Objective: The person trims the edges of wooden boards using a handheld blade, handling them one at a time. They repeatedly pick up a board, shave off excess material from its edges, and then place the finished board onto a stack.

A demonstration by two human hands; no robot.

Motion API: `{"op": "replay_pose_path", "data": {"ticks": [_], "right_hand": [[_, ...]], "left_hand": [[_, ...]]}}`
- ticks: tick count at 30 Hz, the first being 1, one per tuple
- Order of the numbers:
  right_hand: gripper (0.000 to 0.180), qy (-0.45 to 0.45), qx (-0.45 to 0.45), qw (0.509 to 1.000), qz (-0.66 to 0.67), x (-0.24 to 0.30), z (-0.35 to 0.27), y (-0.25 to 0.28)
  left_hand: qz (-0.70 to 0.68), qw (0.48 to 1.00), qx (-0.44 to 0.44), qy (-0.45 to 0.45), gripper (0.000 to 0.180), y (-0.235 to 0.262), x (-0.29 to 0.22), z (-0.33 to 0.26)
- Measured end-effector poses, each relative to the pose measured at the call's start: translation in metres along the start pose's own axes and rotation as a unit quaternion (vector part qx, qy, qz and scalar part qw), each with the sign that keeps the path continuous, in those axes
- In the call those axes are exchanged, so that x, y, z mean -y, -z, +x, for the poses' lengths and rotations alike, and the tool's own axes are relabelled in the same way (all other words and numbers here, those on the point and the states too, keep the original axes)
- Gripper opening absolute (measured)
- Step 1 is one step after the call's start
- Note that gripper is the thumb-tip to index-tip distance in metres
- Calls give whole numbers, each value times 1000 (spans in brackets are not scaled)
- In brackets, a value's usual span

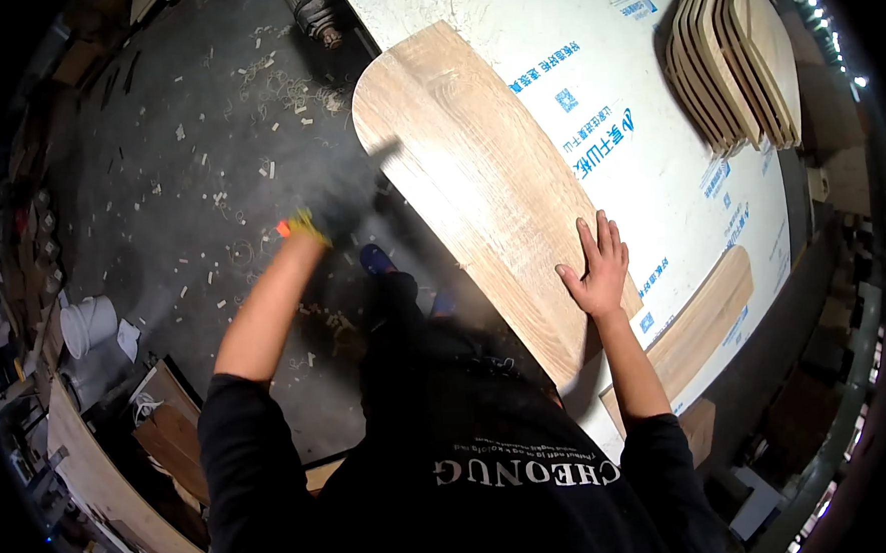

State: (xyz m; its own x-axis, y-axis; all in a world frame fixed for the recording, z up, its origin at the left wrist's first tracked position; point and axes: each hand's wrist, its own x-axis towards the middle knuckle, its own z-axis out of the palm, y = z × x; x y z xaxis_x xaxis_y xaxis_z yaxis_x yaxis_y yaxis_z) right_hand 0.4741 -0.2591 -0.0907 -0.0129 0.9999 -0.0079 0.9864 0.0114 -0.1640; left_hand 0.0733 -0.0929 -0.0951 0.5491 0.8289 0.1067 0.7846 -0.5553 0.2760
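Note:
A long wood-grain board (pixel 487 164) with a rounded far end lies along the left side of the worktable, its left edge overhanging. My right hand (pixel 598 273) rests flat on its right side near the close end, fingers spread, gripping nothing. My left hand (pixel 340 217), in a dark glove with a yellow cuff, is beside the board's left edge and badly smeared by motion. From it a dark, narrow shape (pixel 384 152) reaches to the edge; whether this is a tool or gloved fingers is unclear. The left fingers cannot be made out.
White printed sheeting covers the worktable (pixel 590 28). Several curved wooden pieces (pixel 727 61) stand stacked at its far right, and a narrower wood-grain panel (pixel 701 328) lies near right. Shavings and scraps litter the grey floor (pixel 178 190). A white bucket (pixel 90 325) stands at left.

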Motion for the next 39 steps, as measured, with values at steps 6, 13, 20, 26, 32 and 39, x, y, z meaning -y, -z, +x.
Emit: {"op": "replay_pose_path", "data": {"ticks": [6, 13, 20, 26, 32, 39], "right_hand": [[80, 6, -26, 1000, -3, 1, 1, 3], [77, -5, -54, 998, -27, 6, 7, -5], [75, -9, -61, 998, -30, 11, 9, -4], [75, -12, -54, 998, -32, 12, 9, -7], [76, -48, -78, 996, -16, 32, 59, -16], [80, -110, -57, 992, 6, 48, 102, -15]], "left_hand": [[-102, 984, -114, 92, 43, -1, 49, 49], [-79, 982, -138, 100, 47, -27, 16, 51], [-94, 971, -216, 47, 20, -92, -112, -55], [-246, 952, -153, 103, 38, -68, -199, -67], [-49, 988, -103, 105, 39, -78, -101, -18], [-163, 962, -157, 153, 43, -64, -59, 48]]}}
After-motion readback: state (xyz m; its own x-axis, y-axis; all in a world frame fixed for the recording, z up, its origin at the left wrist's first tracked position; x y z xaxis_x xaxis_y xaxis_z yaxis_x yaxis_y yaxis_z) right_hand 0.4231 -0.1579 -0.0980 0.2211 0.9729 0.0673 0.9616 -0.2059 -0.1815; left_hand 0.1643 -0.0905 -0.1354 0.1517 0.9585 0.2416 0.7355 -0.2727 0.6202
